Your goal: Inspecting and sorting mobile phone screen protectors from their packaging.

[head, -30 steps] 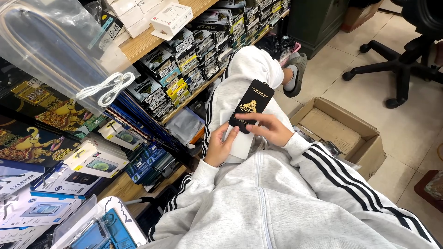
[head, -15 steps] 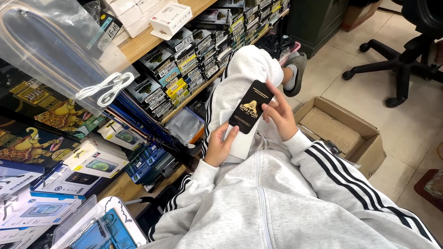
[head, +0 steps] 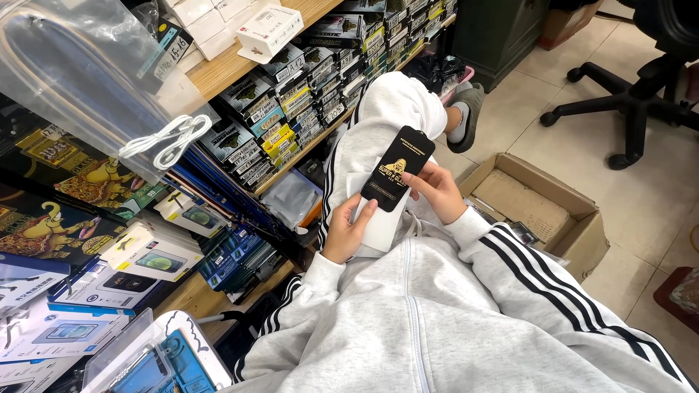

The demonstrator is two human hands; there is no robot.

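Black packet [head: 397, 169], flat and slim with a gold picture printed on it, sits over the person's lap, tilted up toward the raised knee. Right hand [head: 437, 191] grips it along its right edge, thumb on the face and fingers curled behind. Just under the packet lies a white box [head: 381, 222], which the left hand [head: 345, 232] clasps from the left side, thumb resting on top. Right of the packet, on the floor, stands an open cardboard box [head: 539, 211]; left of it, shelves [head: 306, 87] crammed with small boxed goods run close by. As I judge it, the one-sided pinch is thin: if the fingers slacken, the packet could slide off the white box and drop to the floor beside the cardboard box.
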